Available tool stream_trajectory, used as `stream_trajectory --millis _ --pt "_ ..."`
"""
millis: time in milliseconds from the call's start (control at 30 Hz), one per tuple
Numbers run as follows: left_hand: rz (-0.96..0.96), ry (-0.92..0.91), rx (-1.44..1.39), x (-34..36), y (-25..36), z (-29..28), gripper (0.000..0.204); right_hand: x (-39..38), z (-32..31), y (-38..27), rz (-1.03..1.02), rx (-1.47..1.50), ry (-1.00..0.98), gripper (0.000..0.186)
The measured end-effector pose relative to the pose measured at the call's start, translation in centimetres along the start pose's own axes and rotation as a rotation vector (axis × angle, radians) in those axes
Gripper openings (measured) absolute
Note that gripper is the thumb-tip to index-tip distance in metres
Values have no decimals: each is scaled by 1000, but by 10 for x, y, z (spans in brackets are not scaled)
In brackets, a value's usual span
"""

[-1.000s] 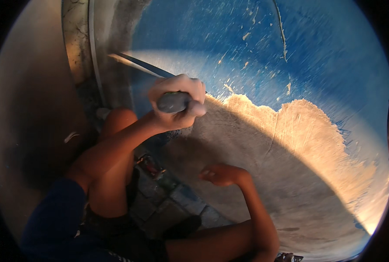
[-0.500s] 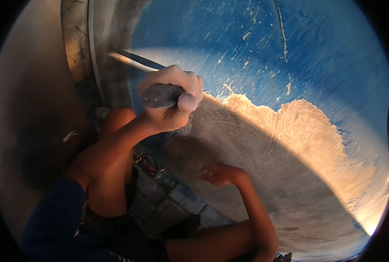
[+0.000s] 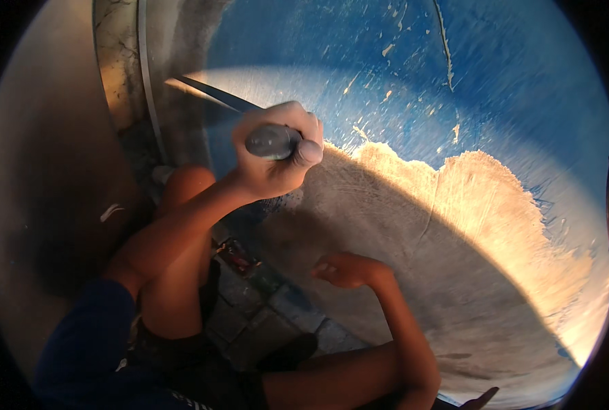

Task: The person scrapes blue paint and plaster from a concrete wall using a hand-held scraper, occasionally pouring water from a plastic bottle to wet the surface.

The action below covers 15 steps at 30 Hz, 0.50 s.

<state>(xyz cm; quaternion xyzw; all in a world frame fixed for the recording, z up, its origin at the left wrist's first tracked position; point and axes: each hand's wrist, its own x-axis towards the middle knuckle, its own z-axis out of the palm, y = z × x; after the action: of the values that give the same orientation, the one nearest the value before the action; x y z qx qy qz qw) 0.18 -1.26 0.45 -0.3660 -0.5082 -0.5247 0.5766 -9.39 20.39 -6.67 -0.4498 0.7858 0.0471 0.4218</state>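
My left hand [image 3: 280, 152] is raised in front of the painted wall [image 3: 386, 41], fingers wrapped round a dark rounded handle [image 3: 269, 141]. The handle's butt end faces me, so the working end of the tool is hidden behind the fist. Past the knuckles, the fist is close to the ragged border between the blue paint and a bare grey-beige patch [image 3: 468, 198]. Lower and to the right, my right hand [image 3: 349, 270] hangs in shade before the bare patch, wrist bent and fingers curled in, with nothing visible in them.
A narrow dark strip [image 3: 215, 92] crosses the wall left of my fist, probably a shadow. On the paving [image 3: 294, 307] sits a small dark reddish object [image 3: 237, 256]. My bent knees flank it. A pale scrap [image 3: 111, 212] lies at left.
My left hand has shifted a little to the right with the handle still gripped. My right hand stays nearly in place. A dark slender shape shows more at the lower right edge.
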Motion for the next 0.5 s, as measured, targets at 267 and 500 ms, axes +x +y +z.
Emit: stream_trajectory --millis 267,500 --pt "-84 13 -31 -9 -4 0 25 3 1 2 -52 8 5 35" --pt "56 -29 -61 9 12 1 25 2 2 4 -23 -37 16 37"
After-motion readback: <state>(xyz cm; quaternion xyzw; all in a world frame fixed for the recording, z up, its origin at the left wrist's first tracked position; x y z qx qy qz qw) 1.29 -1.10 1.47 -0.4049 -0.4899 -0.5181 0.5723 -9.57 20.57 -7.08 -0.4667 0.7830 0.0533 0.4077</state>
